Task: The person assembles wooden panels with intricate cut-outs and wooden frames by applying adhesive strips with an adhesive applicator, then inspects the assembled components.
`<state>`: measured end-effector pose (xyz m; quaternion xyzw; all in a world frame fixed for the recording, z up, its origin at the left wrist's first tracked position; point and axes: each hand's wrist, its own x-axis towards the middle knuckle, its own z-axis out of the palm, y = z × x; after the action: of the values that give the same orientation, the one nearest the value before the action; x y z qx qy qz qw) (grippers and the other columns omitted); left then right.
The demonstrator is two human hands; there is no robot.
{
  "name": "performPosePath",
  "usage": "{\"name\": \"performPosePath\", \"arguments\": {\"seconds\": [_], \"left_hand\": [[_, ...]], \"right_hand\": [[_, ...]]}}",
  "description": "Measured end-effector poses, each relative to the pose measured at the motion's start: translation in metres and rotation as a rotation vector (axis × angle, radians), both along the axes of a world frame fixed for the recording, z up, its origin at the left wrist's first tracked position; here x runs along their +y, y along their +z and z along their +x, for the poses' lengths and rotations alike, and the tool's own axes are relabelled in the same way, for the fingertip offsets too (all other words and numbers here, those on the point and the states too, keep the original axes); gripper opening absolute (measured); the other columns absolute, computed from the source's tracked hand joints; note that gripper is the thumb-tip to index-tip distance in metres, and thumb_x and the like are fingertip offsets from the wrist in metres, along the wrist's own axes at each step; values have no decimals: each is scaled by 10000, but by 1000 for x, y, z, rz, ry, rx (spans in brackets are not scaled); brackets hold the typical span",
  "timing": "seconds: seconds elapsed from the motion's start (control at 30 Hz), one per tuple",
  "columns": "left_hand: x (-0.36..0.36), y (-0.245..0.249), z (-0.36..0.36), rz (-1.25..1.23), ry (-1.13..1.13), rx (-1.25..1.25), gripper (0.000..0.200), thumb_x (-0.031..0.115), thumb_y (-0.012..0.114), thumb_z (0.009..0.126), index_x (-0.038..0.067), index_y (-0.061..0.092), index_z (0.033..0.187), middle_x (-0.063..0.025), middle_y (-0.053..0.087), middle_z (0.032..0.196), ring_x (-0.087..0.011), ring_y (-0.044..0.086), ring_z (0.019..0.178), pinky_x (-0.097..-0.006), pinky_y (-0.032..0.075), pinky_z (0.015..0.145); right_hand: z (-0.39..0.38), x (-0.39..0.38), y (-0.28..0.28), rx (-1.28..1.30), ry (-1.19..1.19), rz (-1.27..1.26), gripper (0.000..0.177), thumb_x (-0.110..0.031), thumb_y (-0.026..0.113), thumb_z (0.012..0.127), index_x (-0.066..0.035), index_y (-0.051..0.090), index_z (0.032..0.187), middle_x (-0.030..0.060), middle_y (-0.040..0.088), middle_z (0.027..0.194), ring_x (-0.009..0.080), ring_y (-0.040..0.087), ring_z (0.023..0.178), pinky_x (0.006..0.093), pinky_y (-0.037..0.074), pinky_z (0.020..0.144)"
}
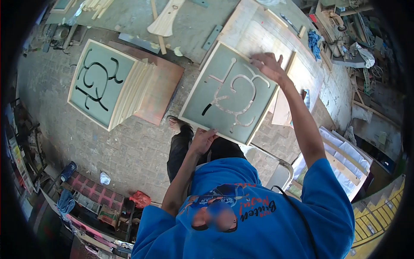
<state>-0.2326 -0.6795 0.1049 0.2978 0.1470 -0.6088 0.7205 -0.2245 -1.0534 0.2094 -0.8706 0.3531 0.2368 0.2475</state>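
Note:
A framed green-grey panel [202,88] with curved cut-out shapes lies tilted in front of me, its light wooden frame partly over a table. My left hand [203,140] grips the near edge of its frame, thumb on top and the other fingers mostly hidden below. At the panel's far right corner is my right hand [269,67], its fingers apart and some of them touching the frame. Through one slot of the panel shows black, while the other slots look pale.
On the left, a stack of similar framed panels [123,77] sits on a reddish-brown board [161,82]. Wooden strips and a paddle-shaped wooden piece [166,19] rest on the table ahead. A metal-framed chair [278,175] stands at my right. A blue cloth [314,43] lies farther right.

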Motion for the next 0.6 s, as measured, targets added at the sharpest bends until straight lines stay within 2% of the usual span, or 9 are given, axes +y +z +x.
{"name": "performPosePath", "arguments": {"seconds": [0.03,0.13,0.2,0.3,0.37,0.43,0.5,0.57,0.6], "left_hand": [[7,1,1,-1,-30,-2,348,-10,534,906,8,517,1253,-126,610,1195,-241,618,1094,-412,514,962],[34,27,14,34,-67,-73,343,4,566,884,8,546,1226,-123,625,1175,-233,621,1085,-405,514,954],[50,56,26,62,-79,-140,320,31,589,873,-20,566,1188,-114,634,1137,-214,627,1046,-373,516,918],[73,93,51,17,10,-291,372,34,581,879,-15,525,1244,-110,610,1178,-210,616,1063,-369,516,909],[84,110,82,-8,-27,-409,426,50,573,895,7,473,1307,-105,584,1218,-213,604,1089,-375,516,910],[84,161,120,-145,181,-555,419,144,538,952,19,441,1339,-103,578,1230,-220,602,1100,-375,515,919],[84,214,160,-50,277,-445,423,278,469,1003,11,446,1330,-113,590,1218,-233,611,1093,-373,518,925],[82,260,197,-42,334,-569,501,399,409,1017,5,451,1324,-121,598,1218,-243,619,1086,-369,533,914],[84,278,219,-38,275,-569,518,422,404,1013,8,461,1319,-121,609,1203,-245,625,1077,-371,535,914]], "right_hand": [[-1,9,-3,-13,2,10,594,-526,468,814,-139,621,1238,159,573,1272,346,280,1380,682,-25,1075],[-2,36,5,15,-10,-25,577,-494,497,810,-124,630,1233,179,588,1235,358,395,1304,582,129,1116],[-13,43,0,-246,-218,199,548,-382,542,826,-23,606,1235,163,625,1131,266,546,1123,382,359,1017],[-3,55,30,-452,-310,434,520,-278,549,812,44,588,1218,161,638,1083,221,616,973,293,460,879],[17,64,84,-430,-314,562,444,-177,541,840,66,567,1211,125,655,1045,158,656,865,267,507,797],[28,54,105,-540,-337,949,374,-116,539,885,61,545,1214,129,660,1037,146,658,847,258,537,774],[40,76,159,-644,-346,996,301,-116,542,895,49,573,1146,109,676,979,144,659,774,235,542,695],[48,87,192,-690,-323,1070,244,-118,560,901,38,582,1088,100,669,939,133,648,704,233,549,674],[50,95,204,-699,-466,1203,229,-115,579,897,30,578,1074,81,664,896,112,630,672,208,552,606]]}}
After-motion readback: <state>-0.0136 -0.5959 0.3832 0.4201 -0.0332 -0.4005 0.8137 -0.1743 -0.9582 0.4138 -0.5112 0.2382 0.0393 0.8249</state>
